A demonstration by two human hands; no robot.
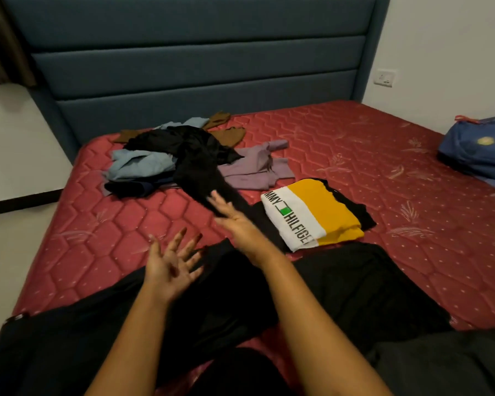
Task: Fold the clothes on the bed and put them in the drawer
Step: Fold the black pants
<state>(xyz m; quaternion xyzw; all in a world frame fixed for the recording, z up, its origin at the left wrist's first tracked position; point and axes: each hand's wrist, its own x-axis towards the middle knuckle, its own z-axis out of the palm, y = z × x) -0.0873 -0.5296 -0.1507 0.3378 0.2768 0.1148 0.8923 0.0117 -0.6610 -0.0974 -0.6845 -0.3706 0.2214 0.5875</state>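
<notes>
As left grip [169, 267] splays, right [229, 218] likewise

This is a bedroom in a home. A wide bed [355, 167] with a bare red quilted mattress [97, 224] backs onto a padded blue headboard [197, 52]. Loose clothes [180, 155] lie heaped on it, with a blue bag [477, 150] near its far edge. The white wall [440, 38] carries a socket [385, 78], and a dark curtain [0, 38] hangs at the left.

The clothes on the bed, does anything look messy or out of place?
Yes. The pile of clothes near the headboard is a crumpled, tangled heap, with a black garment trailing out of it. Only the yellow and white shirt beside it lies neatly folded.
</notes>
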